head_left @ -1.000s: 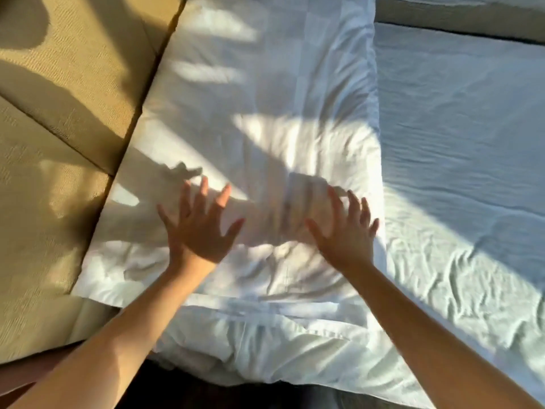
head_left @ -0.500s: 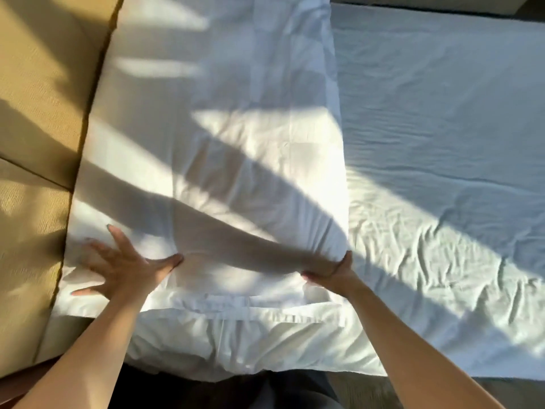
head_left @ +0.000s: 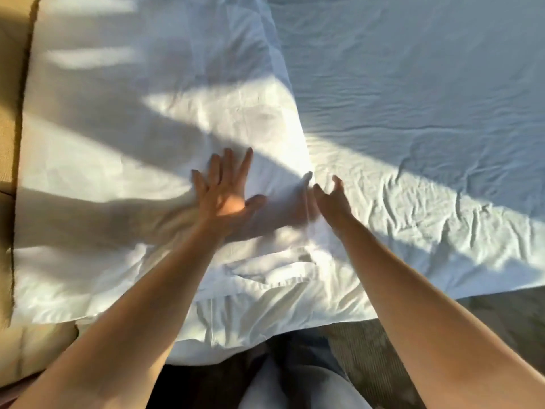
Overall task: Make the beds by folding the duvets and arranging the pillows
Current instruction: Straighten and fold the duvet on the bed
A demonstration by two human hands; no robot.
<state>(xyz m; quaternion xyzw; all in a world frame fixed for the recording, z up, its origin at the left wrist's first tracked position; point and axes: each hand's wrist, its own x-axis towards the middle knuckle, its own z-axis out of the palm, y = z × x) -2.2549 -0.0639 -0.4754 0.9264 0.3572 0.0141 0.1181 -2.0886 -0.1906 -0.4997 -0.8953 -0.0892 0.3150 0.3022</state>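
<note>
Two bare hands working one white pillow (head_left: 132,178), laid on the bed sheet (head_left: 413,98) snug against the tan headboard (head_left: 11,128), long axis pointing straight away from the body. Flat on top goes the left hand (head_left: 224,191), fingers (head_left: 228,165) spread wide, gripping nothing. Just beside the pillow's right edge sits the right hand (head_left: 331,200), loosely curled and empty, so nearer for squaring that side. Can't tell if it's touching. No containers except the pillowcase (head_left: 265,278).

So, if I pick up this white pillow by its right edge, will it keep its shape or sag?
Likely it sags: the pillow creases around the flat left hand, so the filling seems soft. Its puffy bulk suggests little weight. The smooth cover may slide over the sheet when pushed.
</note>
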